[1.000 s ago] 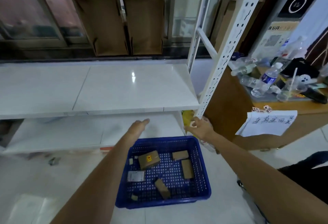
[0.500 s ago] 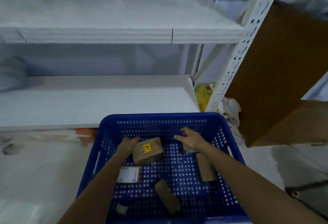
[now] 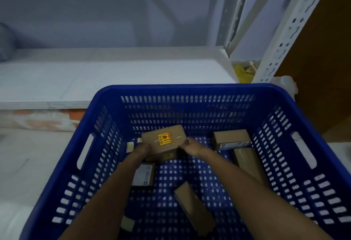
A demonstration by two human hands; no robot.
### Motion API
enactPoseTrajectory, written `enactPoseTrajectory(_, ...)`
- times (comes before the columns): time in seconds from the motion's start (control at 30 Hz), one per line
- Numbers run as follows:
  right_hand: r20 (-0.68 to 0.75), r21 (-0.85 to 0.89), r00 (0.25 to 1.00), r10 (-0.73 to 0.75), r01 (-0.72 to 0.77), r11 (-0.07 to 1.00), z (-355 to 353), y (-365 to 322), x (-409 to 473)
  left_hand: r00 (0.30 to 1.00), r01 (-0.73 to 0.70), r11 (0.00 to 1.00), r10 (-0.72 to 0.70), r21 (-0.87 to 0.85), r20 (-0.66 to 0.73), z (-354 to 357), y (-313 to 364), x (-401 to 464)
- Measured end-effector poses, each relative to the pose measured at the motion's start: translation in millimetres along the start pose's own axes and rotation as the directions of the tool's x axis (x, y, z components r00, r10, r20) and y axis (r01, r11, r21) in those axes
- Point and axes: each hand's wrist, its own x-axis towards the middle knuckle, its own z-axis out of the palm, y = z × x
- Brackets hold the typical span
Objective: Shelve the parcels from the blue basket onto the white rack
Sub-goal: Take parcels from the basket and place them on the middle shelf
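Inside the blue basket (image 3: 106,95) lies a brown parcel with a yellow sticker (image 3: 164,140). My left hand (image 3: 141,149) grips its left side and my right hand (image 3: 191,147) grips its right side. Other brown parcels lie around it: one at the back right (image 3: 230,139), a long one along the right (image 3: 247,161), another long one near the front (image 3: 193,207). A flat box with a white label (image 3: 143,174) sits under my left forearm. The white rack's bottom shelf (image 3: 114,72) runs just beyond the basket.
The rack's perforated white upright (image 3: 281,36) rises at the right, beside a brown wooden panel (image 3: 322,49). Yellow and white bags (image 3: 243,74) lie behind the basket's far right corner. Small scraps (image 3: 130,146) sit on the basket floor. Pale floor tiles lie to the left.
The view has dropped closer to the basket. My right hand moved left from the back-right parcel onto the stickered parcel, and both hands now hold it.
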Motion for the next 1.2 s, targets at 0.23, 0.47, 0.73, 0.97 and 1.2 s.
enactPoseTrajectory(0.23,-0.122,0.276,0.99,0.077,-0.041,0.96,-31,-5,-14,0.999,-0.043,0.969,0.046,-0.243,0.004,-9,19,-14)
enactPoseTrajectory(0.47,-0.125,0.602,0.991,0.044,0.041,0.797,-115,-76,-109,0.981,-0.123,0.918,0.169,-0.376,0.092,-32,109,-98)
enactPoseTrajectory(0.73,-0.13,0.765,0.989,0.062,0.06,0.641,-258,-228,-310,0.951,-0.227,0.922,0.279,-0.314,0.133,-116,285,-312)
enactPoseTrajectory(0.97,-0.179,0.806,0.984,0.024,0.133,0.576,-409,-398,-513,0.896,-0.094,0.95,0.211,-0.297,0.391,-212,482,-540)
enactPoseTrajectory(1.2,-0.297,0.782,0.946,-0.133,0.32,0.535,-520,-537,-654,0.793,-0.187,0.962,0.268,-0.199,0.548,-250,644,-728)
